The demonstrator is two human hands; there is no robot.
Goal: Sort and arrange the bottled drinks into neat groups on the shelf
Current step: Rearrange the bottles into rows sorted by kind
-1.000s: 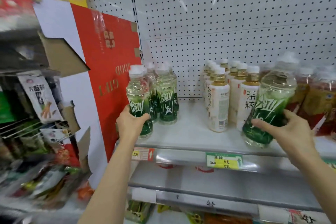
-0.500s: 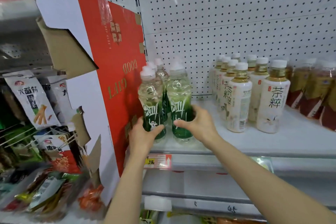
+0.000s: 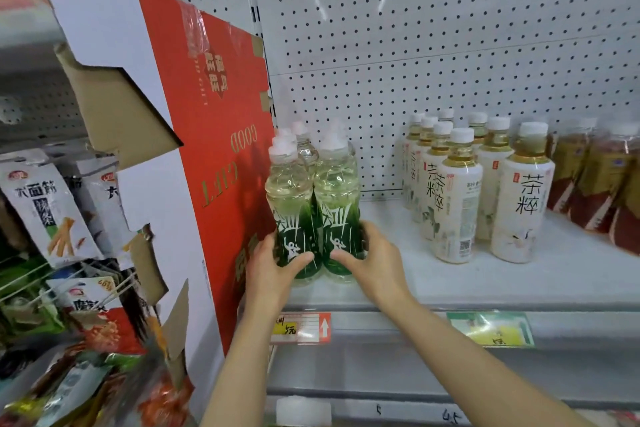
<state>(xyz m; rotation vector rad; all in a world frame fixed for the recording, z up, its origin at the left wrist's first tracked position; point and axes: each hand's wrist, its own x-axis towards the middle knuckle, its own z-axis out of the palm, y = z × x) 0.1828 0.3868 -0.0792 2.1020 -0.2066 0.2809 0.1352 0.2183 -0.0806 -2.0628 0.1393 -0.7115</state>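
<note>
Two green-labelled clear bottles stand side by side at the front left of the white shelf [image 3: 433,281], with more of the same behind them. My left hand [image 3: 270,270] wraps the base of the left green bottle [image 3: 291,204]. My right hand [image 3: 374,260] grips the base of the right green bottle [image 3: 337,198]. Both bottles stand upright and touch each other. To the right, a group of white-labelled tea bottles [image 3: 457,198] stands in rows. Red-labelled amber bottles [image 3: 588,184] fill the far right.
A red and white cardboard divider [image 3: 207,156] stands against the shelf's left end, touching the green bottles. Snack packets [image 3: 45,211] hang on wire racks further left. Price tags [image 3: 301,328] line the shelf edge. A lower shelf [image 3: 415,371] sits beneath.
My right hand brought a green bottle from the right side of the shelf to the left group and set it beside the one in my left hand. Both bottles now stand closer to the front edge.
</note>
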